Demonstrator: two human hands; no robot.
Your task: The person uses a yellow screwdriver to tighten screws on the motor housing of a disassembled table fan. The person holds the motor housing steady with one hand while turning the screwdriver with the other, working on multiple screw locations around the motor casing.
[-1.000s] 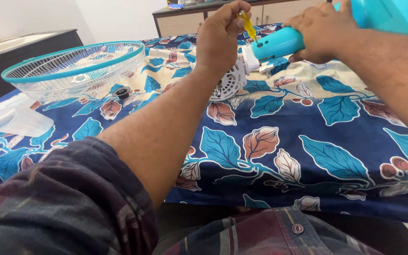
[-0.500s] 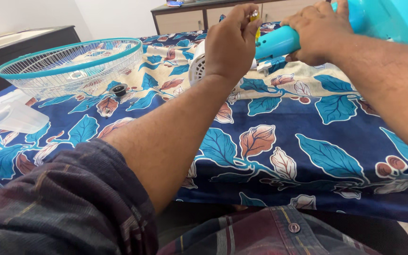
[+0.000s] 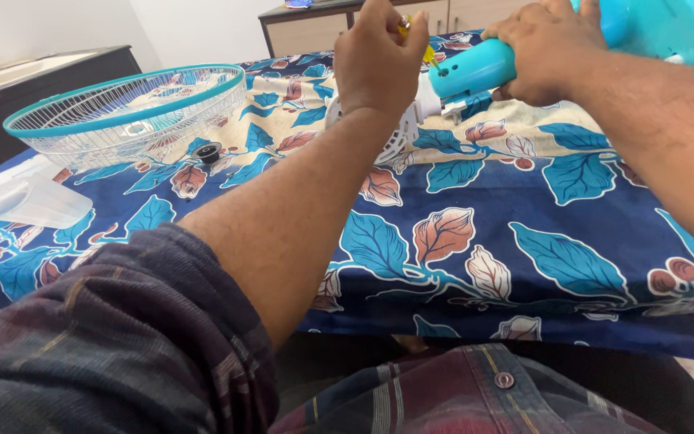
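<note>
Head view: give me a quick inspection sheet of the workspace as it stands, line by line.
Surface: table under a blue leaf-print cloth, lying flat.
Job's things: turquoise fan motor housing with a white vented part at its front end; a yellow-handled tool is at that end.
Clutter: fan grille with turquoise rim on the cloth at left; small black cap beside it; translucent plastic piece near the left edge.
Grippers: left hand grips the yellow-handled tool; right hand clasps the housing.
Cables: nothing seen.
Surroundings: wooden cabinet behind the table; dark counter at left; white wall.
</note>
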